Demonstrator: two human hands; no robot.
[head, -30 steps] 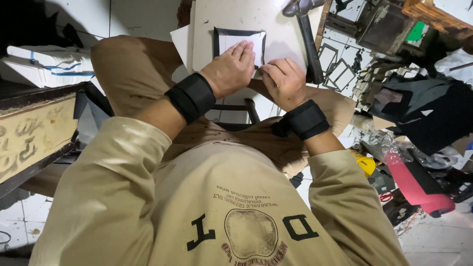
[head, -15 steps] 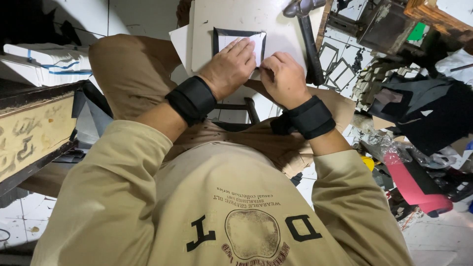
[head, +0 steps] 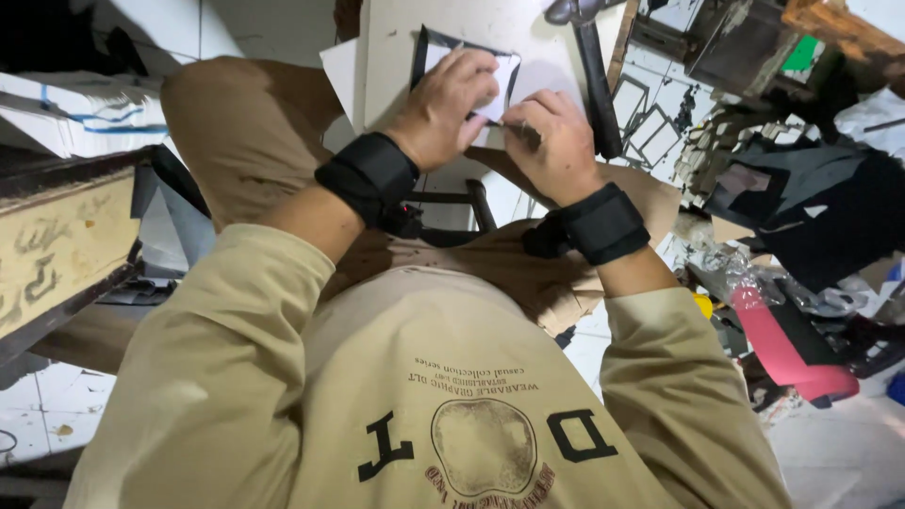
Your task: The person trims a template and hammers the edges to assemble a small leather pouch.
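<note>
Small black frame [head: 421,49] with white backing lies on pale board [head: 396,38] across lap. Left hand [head: 443,106] pressed flat on frame, fingers together, likely steadying it. Right hand [head: 551,141] just beside, fingertips pinching something small at frame's lower edge; cannot tell what. Hammer [head: 592,66] rests near right hand, within reach.

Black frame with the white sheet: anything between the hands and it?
Nothing visible. The left hand lies directly on the white sheet inside the small black frame, and the right hand touches the frame's near edge. The hammer lies to the right of both, on the white board.
</note>
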